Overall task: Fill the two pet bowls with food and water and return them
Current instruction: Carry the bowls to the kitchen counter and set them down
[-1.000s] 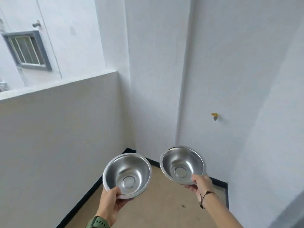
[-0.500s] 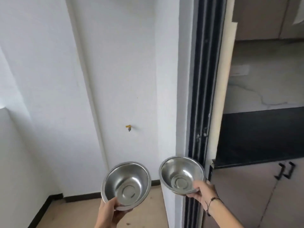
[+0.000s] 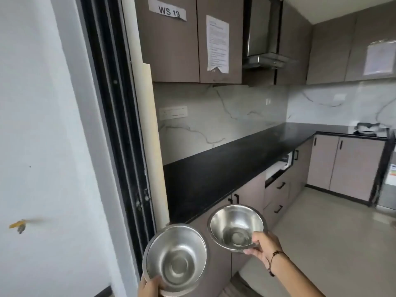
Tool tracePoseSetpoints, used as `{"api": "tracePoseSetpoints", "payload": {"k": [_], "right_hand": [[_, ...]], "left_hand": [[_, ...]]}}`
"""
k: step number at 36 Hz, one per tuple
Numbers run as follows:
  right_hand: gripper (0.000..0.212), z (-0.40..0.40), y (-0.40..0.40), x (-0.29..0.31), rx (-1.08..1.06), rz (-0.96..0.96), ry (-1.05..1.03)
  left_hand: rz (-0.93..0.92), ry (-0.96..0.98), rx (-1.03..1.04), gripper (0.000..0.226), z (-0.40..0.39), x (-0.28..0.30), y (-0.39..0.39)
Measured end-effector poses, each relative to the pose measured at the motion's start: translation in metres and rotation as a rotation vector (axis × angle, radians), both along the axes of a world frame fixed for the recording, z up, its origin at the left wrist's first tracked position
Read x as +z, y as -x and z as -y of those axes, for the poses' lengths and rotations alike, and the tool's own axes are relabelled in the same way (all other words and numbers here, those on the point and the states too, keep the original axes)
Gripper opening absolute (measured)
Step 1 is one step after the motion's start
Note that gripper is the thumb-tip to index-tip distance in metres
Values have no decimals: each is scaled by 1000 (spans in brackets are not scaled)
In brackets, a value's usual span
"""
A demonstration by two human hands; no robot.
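Note:
I hold two empty steel bowls in front of me, tilted so their insides face me. The left bowl (image 3: pixel 175 259) is gripped at its lower rim by my left hand (image 3: pixel 150 287), which shows only partly at the bottom edge. The right bowl (image 3: pixel 235 228) sits a little higher and farther right, with my right hand (image 3: pixel 264 247) pinching its right rim; a dark cord bracelet is on that wrist. The two bowls hang close together without touching. Both are dry inside, with no food or water.
A black sliding-door frame (image 3: pixel 120 146) stands just left of the bowls. Past it runs a black kitchen counter (image 3: pixel 225 168) with brown cabinets above and below, turning to a stove (image 3: pixel 367 127) at far right. A small yellow tap (image 3: pixel 19 226) sticks out of the white wall.
The view has swung right from the balcony corner to the kitchen doorway. Both bowls stay in my hands, the left one now lower in view.

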State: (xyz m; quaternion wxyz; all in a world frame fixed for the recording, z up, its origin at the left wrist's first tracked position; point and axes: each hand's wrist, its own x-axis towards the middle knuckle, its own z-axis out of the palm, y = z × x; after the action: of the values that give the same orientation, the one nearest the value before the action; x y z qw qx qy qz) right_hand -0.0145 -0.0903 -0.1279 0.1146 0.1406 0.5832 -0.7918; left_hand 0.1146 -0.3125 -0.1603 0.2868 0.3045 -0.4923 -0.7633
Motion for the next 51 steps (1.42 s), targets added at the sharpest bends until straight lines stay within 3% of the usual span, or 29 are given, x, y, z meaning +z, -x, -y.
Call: {"api": "tracePoseSetpoints", "payload": {"k": [5,10,20,31,38,45,51], "right_hand": [[24,-40,9,8,-139,-24,4],[24,-67,14,8,-225,-19,30],[24,-117,75,1,-292,21,46],[22,-208,251,-1,-241,-17,74],[21,-255,351,29,-160,-79,2],[13,-247,429,39,-83,-83,87],[24,-224,499,44,32,-88,80]], "left_hand": [[-9,-63,-281,77,-15,8,37],[59,-3,-381,53,-31,31,65],[49,-36,-538,56,-62,21,159],[4,-66,-453,52,-155,20,317],[19,-14,-456,53,-197,41,391],[-14,-31,-359,49,-194,65,453],[-66,-109,-248,47,-177,70,512]]}}
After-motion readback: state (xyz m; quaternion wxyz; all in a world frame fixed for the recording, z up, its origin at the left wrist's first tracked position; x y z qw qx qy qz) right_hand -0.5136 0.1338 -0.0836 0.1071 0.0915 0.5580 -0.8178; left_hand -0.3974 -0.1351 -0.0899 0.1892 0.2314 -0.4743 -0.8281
